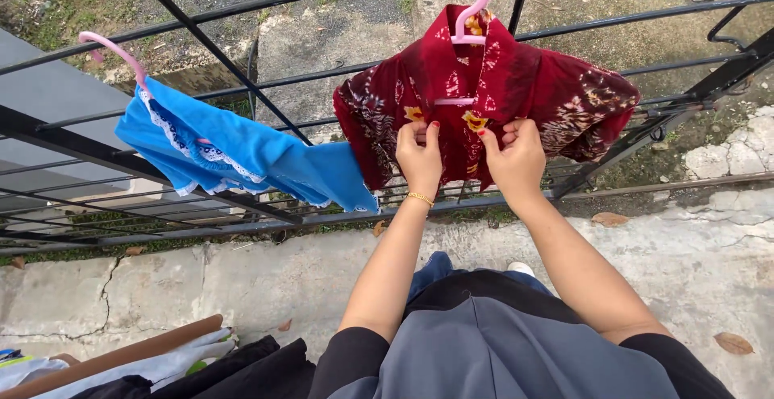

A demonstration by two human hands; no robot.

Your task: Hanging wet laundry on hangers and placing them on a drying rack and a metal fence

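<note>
Both hands were at the front of a small dark-red patterned shirt (492, 93), which hung on a pink hanger (474, 12) hooked over a black metal railing (242, 4). Left hand (419, 157) — fingers pinched on the cloth near the placket, gold bracelet (419, 199) at the wrist. Right hand (516, 157) — fingers curled, gripping the cloth just beside the left. To the left, well apart, a blue garment (242, 153) with white lace trim hung on a second pink hanger (117, 52).
</note>
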